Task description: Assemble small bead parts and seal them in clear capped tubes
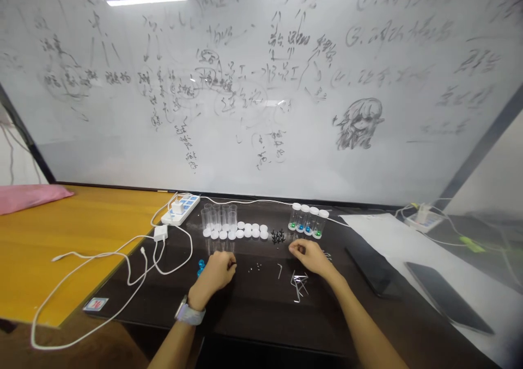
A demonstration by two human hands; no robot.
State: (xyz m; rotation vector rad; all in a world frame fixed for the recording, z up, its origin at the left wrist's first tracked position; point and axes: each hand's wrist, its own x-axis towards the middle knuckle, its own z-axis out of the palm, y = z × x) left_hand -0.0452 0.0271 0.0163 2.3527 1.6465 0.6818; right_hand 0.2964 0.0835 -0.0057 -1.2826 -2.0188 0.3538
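My left hand (220,271) is curled closed over the dark table, its fingertips mostly turned away. Blue shiny pieces (200,267) lie just left of it. My right hand (307,252) has its thumb and fingertips pressed together; whatever they pinch is too small to make out. Behind it stand clear tubes (305,222) with white caps and green or blue pieces inside. A pile of small black pieces (278,236) lies to its left. In front of it are L-shaped hex keys (299,284), with a single hex key (280,271) apart. Tiny bits (255,267) lie between my hands.
Several empty clear tubes (219,219) stand at the back, beside rows of white caps (252,230). White cables (139,254) and a power strip (181,210) occupy the left. A black tablet-like slab (372,271) and a phone-like device (448,297) lie right. A whiteboard (261,156) rises behind.
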